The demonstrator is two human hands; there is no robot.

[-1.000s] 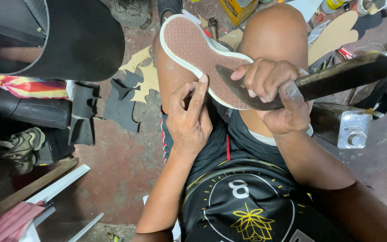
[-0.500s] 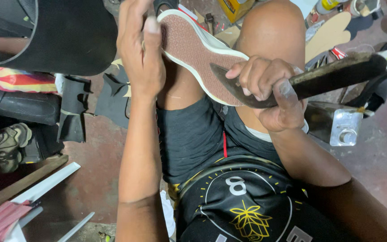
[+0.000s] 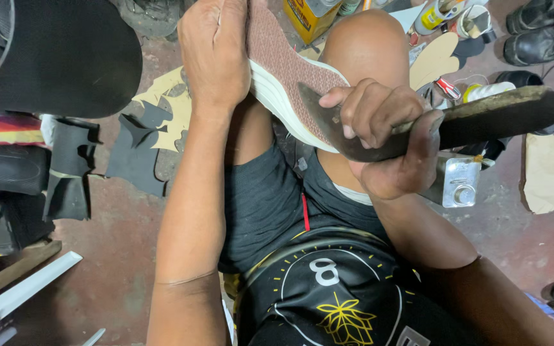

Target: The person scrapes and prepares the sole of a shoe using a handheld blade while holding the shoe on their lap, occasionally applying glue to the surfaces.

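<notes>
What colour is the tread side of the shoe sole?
The shoe sole has a reddish-brown tread and a white edge, seen in the head view.

1. I have one view only, from the head-worn camera.
2. It faces steeply down, close over lap and hands.
3. Red floor (image 3: 97, 269) fills the edges.

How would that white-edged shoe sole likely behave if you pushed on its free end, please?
The shoe sole looks thin and rubbery, so it would probably flex. Its textured reddish face should resist slipping. Braced by the left hand, it likely stays put.
</notes>
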